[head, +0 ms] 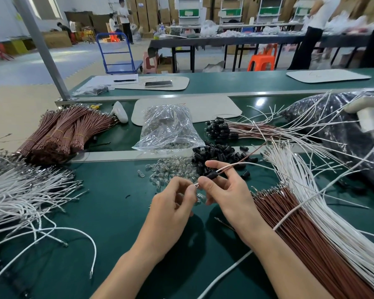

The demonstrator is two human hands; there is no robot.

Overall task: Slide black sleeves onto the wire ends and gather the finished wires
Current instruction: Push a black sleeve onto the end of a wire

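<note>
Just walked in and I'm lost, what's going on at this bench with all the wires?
A person is fitting a black sleeve onto a wire. The right hand holds the wire at the sleeve, and the left hand pinches its metal tip. Loose sleeves lie in a pile just beyond the hands, finished wires with sleeves lie farther back, and unsleeved brown wires wait at the right.
</note>
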